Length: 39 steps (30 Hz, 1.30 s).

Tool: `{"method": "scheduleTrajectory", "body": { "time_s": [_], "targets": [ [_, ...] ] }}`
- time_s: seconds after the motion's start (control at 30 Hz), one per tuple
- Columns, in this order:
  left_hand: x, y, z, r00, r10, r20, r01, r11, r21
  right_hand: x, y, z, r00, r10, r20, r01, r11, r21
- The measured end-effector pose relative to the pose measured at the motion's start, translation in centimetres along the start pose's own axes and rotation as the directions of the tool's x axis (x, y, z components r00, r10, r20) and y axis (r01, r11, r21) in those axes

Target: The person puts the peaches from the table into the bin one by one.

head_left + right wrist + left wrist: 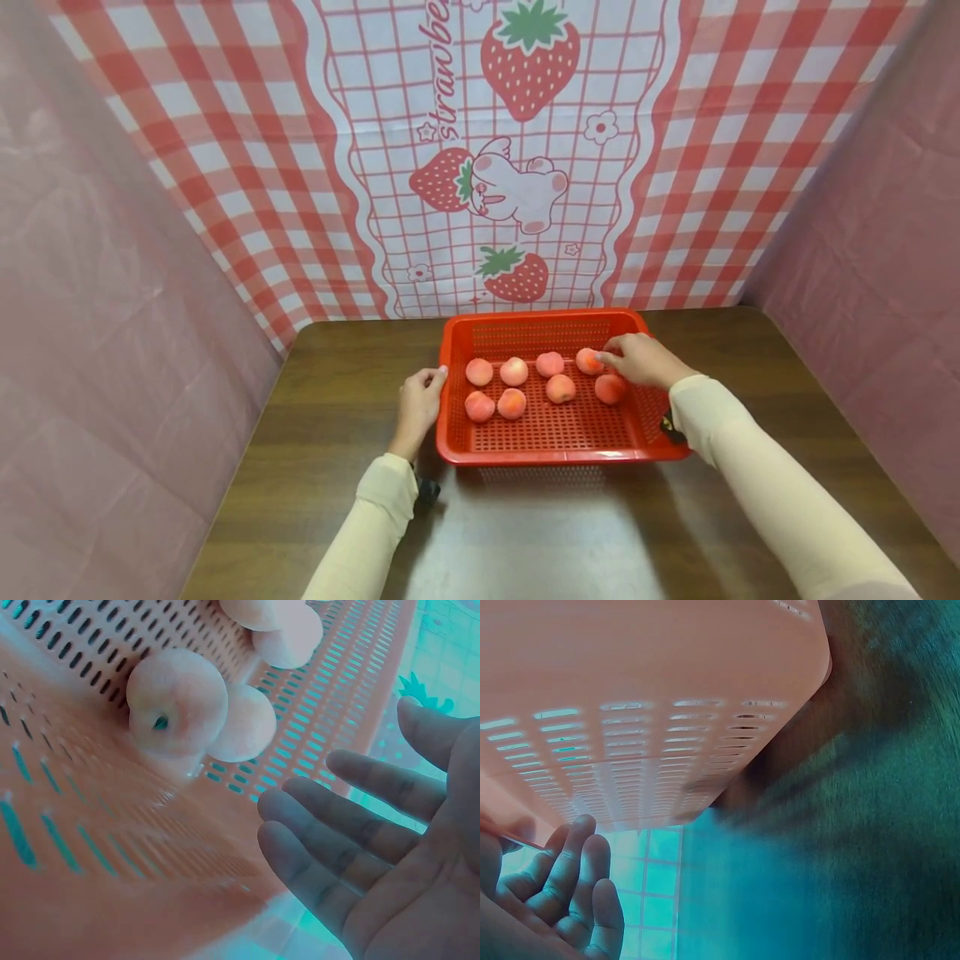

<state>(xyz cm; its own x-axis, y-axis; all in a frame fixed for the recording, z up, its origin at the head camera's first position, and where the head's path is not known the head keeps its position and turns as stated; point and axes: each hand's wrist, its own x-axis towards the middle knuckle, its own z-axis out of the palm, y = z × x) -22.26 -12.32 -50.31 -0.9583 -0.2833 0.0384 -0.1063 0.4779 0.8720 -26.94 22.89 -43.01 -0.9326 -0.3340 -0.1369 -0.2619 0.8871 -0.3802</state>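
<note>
Several peaches lie in two rough rows inside a red plastic basket point(564, 457) with slotted walls. My left hand point(420, 404) pinches the basket's left rim; in the left wrist view the thumb lies over the rim and the fingers point(570, 874) are below it, outside the slotted wall. Over the basket's right side is my right hand point(643, 360), close to a peach point(588, 361) in the back row. In the right wrist view its fingers point(352, 825) are spread and fairly straight, with nothing held. Another peach point(176, 701) sits near the basket wall in that view.
The basket stands on a brown wooden table point(330, 467). Behind it hangs a checked strawberry-print cloth point(255, 150), and pink cloths hang at the left point(97, 333) and right. A dark wrist device point(427, 492) is on my left wrist.
</note>
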Motion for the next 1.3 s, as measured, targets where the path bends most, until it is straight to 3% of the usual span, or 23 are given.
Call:
{"method": "scheduleTrajectory", "body": {
  "time_s": [0.57, 0.9, 1.17, 1.3],
  "targets": [
    [0.5, -0.1, 0.0, 0.998, 0.055, -0.002, -0.055, 0.998, 0.039, -1.7, -0.1, -3.4, 0.99, 0.05, -0.133, -0.041, 0.997, 0.071],
    [1.0, 0.1, -0.7, 0.991, 0.136, -0.009, -0.132, 0.971, 0.198, -3.2, 0.5, -4.1, 0.965, 0.085, -0.246, -0.074, 0.996, 0.056],
    [1.4, 0.0, -1.2, 0.996, 0.09, 0.009, -0.09, 0.989, 0.113, -3.8, 1.0, -3.6, 0.954, 0.082, -0.288, -0.079, 0.997, 0.022],
    [1.4, 0.0, -1.6, 0.995, 0.099, -0.009, -0.098, 0.989, 0.11, -4.3, 1.4, -3.2, 0.949, 0.08, -0.305, -0.084, 0.996, 0.0]
  ]
}}
